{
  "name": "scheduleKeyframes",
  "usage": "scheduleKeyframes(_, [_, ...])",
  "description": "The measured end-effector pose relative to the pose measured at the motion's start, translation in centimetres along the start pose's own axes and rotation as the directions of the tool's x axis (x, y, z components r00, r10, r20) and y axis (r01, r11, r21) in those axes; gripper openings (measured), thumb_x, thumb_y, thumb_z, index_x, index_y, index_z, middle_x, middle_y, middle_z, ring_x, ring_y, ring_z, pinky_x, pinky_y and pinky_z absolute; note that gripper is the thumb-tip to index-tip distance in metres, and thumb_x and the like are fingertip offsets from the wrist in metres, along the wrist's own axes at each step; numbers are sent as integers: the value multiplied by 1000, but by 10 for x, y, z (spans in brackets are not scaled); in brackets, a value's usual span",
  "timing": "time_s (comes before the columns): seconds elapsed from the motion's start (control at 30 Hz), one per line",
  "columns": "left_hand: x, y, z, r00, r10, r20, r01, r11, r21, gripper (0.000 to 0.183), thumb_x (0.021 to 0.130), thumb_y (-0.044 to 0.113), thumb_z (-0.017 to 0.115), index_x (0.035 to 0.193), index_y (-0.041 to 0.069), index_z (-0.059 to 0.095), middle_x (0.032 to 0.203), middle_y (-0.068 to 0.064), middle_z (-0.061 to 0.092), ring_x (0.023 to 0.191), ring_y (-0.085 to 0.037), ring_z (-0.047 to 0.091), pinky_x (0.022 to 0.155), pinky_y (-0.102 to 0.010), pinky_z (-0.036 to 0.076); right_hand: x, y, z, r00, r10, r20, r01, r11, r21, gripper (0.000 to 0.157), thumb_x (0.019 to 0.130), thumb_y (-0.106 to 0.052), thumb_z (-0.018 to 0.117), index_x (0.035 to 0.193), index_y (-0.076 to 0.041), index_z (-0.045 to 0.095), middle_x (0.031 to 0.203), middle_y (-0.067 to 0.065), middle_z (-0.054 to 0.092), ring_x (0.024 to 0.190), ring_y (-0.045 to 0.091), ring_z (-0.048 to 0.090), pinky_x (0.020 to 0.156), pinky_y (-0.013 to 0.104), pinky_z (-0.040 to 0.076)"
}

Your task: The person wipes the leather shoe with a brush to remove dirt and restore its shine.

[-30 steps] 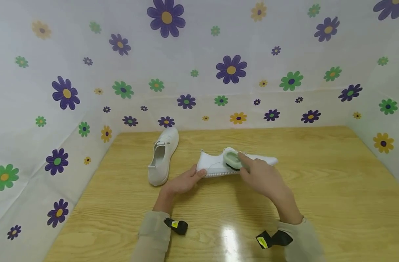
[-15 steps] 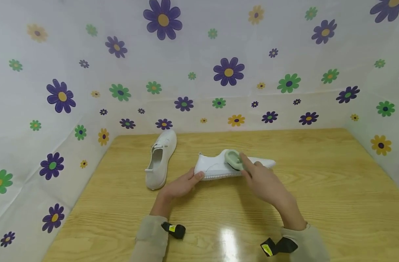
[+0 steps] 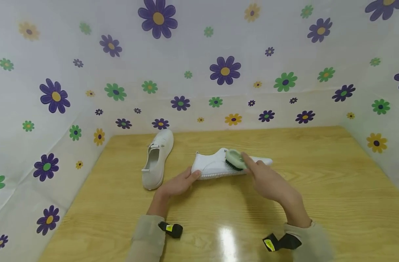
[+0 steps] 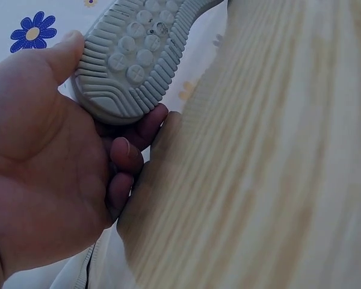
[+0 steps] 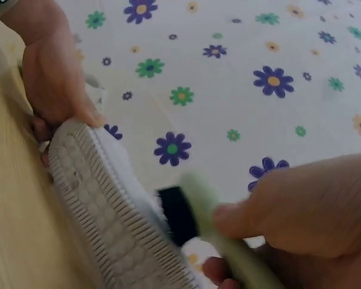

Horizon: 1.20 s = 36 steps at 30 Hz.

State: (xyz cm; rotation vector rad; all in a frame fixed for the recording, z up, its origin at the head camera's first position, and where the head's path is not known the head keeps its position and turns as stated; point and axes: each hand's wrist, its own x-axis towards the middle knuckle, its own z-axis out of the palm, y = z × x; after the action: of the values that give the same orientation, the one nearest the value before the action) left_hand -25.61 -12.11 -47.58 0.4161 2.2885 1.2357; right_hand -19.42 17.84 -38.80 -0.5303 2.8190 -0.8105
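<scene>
A white shoe (image 3: 210, 165) lies tipped on its side, its ridged sole (image 4: 129, 57) turned toward the person. My left hand (image 3: 178, 183) grips the heel end, thumb on the edge of the sole and fingers beneath it. In my right hand (image 3: 269, 180) is a pale green brush (image 3: 235, 157) with dark bristles (image 5: 177, 215), held by its handle. The bristles are right at the shoe's upper, near the middle of its side. The right hand covers part of the shoe toward the toe.
A second white shoe (image 3: 157, 160) stands upright on the wooden table (image 3: 121, 214), left of the hands, toe pointing to the back. Behind the table and at both sides hangs a white cloth (image 3: 186, 47) printed with flowers.
The brush has tilted in the right hand, so its dark bristles show again, and it stays along the shoe's side. The left hand keeps its grip on the heel.
</scene>
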Motion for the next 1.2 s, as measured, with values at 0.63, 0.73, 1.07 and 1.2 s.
scheduleKeyframes(0.63, [-2,-2,3,1000,8,-7,-9,999,-39,70,99,51,33,151,8,13,153,-13,21,138,-26,22,111,-47,21,-2,-3,-4,999,27,-33,-28,1000,-14,50,101,-15,38,148,-2,27,104,23,59,74,22,50,58,33,39])
scheduleKeyframes(0.73, [-5,-1,2,1000,-1,-10,0,999,-46,71,99,51,33,152,8,11,154,-14,16,140,-26,18,111,-48,19,-3,0,-7,999,50,-23,-50,998,-23,50,101,-17,38,148,-4,27,121,27,55,83,25,52,63,35,41])
scheduleKeyframes(1.07, [-4,-1,3,1000,5,-10,-6,999,-52,74,98,53,35,151,7,12,154,-15,19,141,-28,17,112,-48,18,-13,41,-24,985,165,-41,-164,986,33,52,103,-20,28,147,5,18,142,30,36,98,32,48,77,45,41])
scheduleKeyframes(1.2, [-6,-1,3,1000,5,-14,-5,999,-43,72,99,52,34,151,7,12,154,-14,18,141,-28,16,112,-48,17,-4,16,-9,993,98,-63,-98,995,8,51,102,-22,33,148,-2,23,116,22,58,77,23,49,63,34,38])
